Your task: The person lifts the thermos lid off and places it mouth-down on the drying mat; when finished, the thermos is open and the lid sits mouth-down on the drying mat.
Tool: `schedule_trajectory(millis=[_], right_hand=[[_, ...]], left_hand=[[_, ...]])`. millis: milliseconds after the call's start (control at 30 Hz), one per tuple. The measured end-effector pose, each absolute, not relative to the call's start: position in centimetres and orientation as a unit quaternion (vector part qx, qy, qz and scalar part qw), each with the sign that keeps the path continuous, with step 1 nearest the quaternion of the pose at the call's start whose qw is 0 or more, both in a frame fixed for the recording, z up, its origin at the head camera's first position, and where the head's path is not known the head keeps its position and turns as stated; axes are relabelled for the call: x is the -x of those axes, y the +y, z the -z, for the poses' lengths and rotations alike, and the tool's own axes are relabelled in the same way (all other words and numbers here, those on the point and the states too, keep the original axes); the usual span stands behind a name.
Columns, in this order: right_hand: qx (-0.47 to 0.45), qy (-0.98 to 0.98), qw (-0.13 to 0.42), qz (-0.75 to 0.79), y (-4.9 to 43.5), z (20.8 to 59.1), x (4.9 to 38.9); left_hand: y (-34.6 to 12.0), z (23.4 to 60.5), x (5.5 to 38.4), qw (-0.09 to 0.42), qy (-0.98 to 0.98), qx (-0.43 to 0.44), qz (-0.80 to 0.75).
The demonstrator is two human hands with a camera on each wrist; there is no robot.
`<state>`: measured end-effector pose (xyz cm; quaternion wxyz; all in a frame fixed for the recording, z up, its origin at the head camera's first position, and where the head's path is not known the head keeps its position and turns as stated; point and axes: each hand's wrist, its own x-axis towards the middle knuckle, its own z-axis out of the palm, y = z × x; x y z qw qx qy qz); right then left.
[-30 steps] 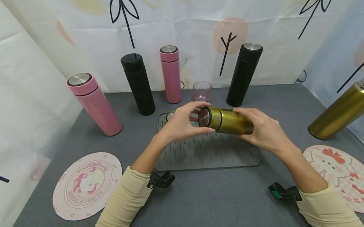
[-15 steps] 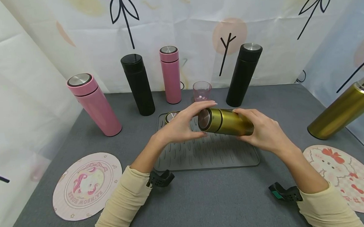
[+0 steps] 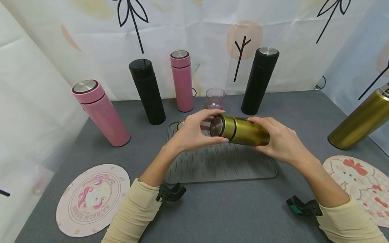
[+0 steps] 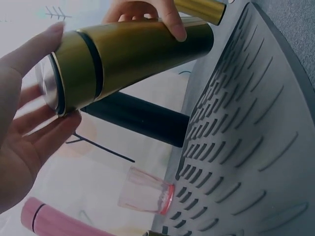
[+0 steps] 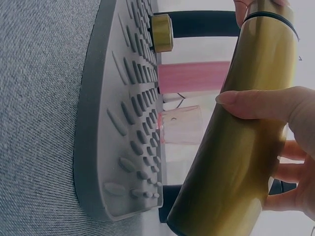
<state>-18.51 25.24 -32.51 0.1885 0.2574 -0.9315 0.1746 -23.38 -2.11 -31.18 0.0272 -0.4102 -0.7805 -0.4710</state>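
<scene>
A gold thermos (image 3: 248, 131) is held tilted above the grey drying mat (image 3: 222, 167), its lid toward the left. My right hand (image 3: 280, 139) grips the body near the base, thumb on one side and fingers on the other. My left hand (image 3: 193, 134) is at the lid (image 4: 76, 71), thumb on one side and fingertips on the other. The lid sits on the thermos, with a dark ring at the joint. Behind my left hand, a loose gold lid (image 5: 161, 33) rests on the mat, mostly hidden in the head view.
Behind the mat stand a pink glass (image 3: 215, 97), a slim pink thermos (image 3: 182, 82) and two black thermoses (image 3: 148, 92) (image 3: 260, 81). A wider pink thermos (image 3: 102, 115) is at left, a lidless gold thermos (image 3: 363, 117) at right. Round placemats (image 3: 93, 200) (image 3: 365, 190) flank the front.
Half a second ago my left fingers were spread away from the lid; now they are back on it. My right hand keeps its grip on the thermos, hardly moving.
</scene>
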Motion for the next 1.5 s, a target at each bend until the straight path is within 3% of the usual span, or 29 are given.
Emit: schedule_trajectory(millis=[233, 500, 700, 1033, 1500], right_hand=[[-0.253, -0.932, 0.193, -0.171, 25.1, 32.4, 18.5], [-0.252, -0.935, 0.173, -0.178, 25.3, 32.2, 18.4], [-0.252, -0.937, 0.157, -0.187, 25.4, 32.1, 18.3], [-0.251, -0.935, 0.167, -0.185, 25.1, 32.2, 18.3], [-0.261, -0.919, 0.250, -0.158, 25.1, 32.9, 18.7]], left_hand=[[-1.9, 31.0, 23.0, 0.026, -0.815, 0.352, 0.459], [-2.1, 31.2, 23.9, 0.028, -0.743, 0.505, 0.439], [-2.1, 31.1, 24.3, 0.055, -0.721, 0.543, 0.427], [-2.3, 30.8, 23.5, 0.033, -0.749, 0.459, 0.477], [-1.4, 30.0, 21.9, 0.030, -0.794, 0.321, 0.515]])
